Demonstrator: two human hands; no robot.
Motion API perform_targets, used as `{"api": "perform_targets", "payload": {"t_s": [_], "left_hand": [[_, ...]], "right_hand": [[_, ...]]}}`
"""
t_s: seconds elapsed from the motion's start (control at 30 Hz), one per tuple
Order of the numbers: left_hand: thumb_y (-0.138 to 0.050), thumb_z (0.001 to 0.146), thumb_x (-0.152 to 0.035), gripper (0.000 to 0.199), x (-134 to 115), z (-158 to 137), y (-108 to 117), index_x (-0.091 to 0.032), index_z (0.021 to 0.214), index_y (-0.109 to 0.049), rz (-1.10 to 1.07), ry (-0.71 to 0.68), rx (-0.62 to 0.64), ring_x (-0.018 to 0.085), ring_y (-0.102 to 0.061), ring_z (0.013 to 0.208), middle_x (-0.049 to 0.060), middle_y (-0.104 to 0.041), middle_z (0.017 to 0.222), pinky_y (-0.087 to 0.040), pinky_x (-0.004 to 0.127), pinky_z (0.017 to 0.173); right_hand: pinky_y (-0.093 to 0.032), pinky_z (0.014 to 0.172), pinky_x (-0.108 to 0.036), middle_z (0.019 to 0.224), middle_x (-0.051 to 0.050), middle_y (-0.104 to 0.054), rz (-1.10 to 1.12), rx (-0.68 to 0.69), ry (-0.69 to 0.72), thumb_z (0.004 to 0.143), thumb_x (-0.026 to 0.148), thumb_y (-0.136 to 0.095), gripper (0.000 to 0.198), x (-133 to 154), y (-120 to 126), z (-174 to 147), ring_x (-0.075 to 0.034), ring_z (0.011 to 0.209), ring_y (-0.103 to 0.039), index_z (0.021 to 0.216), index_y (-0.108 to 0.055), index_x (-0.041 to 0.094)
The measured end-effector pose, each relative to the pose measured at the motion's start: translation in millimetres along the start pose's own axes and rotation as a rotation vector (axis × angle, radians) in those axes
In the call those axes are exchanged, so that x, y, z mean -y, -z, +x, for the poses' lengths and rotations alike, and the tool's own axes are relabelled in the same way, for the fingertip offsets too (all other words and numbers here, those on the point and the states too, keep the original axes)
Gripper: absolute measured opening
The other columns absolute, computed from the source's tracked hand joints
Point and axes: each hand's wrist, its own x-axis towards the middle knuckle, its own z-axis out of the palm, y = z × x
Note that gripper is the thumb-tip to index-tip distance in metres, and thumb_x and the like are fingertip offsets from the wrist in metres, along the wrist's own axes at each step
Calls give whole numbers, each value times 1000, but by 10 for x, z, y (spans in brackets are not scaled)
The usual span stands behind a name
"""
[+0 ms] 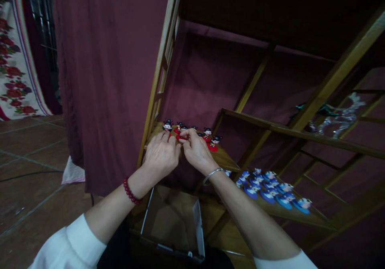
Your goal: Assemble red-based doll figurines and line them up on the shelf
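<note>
Side by side, both hands reach over a wooden shelf of small black-haired figurines on red bases. My left hand (162, 150) shows its back, with bent fingers closed at the base of a figurine (167, 124) at the shelf's left end; the fingertips are partly hidden. My right hand (196, 148) pinches with thumb and index finger at a figurine (184, 129) in the group's middle, mostly covered by the fingers. To the right of it stand another figurine (207, 132) and one at the front right (215, 141). Several more are partly hidden behind my hands.
An open cardboard box (171, 217) sits below my forearms. On a lower shelf (313, 217) at right stand several blue figurines (270, 187). A clear glass-like ornament (341, 118) rests on a higher shelf. Left hangs a maroon curtain (114, 80), beside the slatted wooden frame (159, 80).
</note>
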Motion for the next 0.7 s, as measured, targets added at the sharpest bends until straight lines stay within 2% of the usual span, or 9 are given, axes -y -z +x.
{"api": "perform_targets", "payload": {"t_s": [0.17, 0.3, 0.53, 0.7], "left_hand": [[-34, 88, -30, 30, -114, -21, -15, -13, 91, -58, -80, -78, 21, 25, -53, 97, 13, -64, 96, -40, 39, 85], [-35, 87, -29, 31, -163, -3, -33, -10, 93, -58, -63, -87, 58, 27, -51, 99, 16, -62, 99, -38, 41, 86], [-39, 84, -32, 34, -177, 70, -31, -8, 99, -57, -43, -61, 122, 29, -50, 100, 17, -61, 102, -34, 42, 88], [-39, 83, -32, 34, -183, 108, -34, -8, 97, -57, -36, -64, 148, 29, -52, 93, 16, -63, 93, -33, 42, 85]], "right_hand": [[-45, 79, -30, 91, -5, -63, -123, -33, -61, 73, 3, -42, 25, -73, 77, -39, -17, 85, -61, 89, -49, 19], [-44, 79, -29, 93, -5, -63, -141, 8, -63, 74, 5, -43, 23, -149, 68, -16, -16, 87, -59, 90, -50, 20], [-43, 73, -28, 88, -4, -61, -154, 49, -92, 74, 6, -43, 21, -198, 55, 59, -15, 78, -57, 89, -51, 19], [-42, 73, -27, 85, -3, -59, -158, 13, -102, 71, 5, -44, 19, -202, 57, 76, -14, 76, -55, 84, -51, 19]]}}
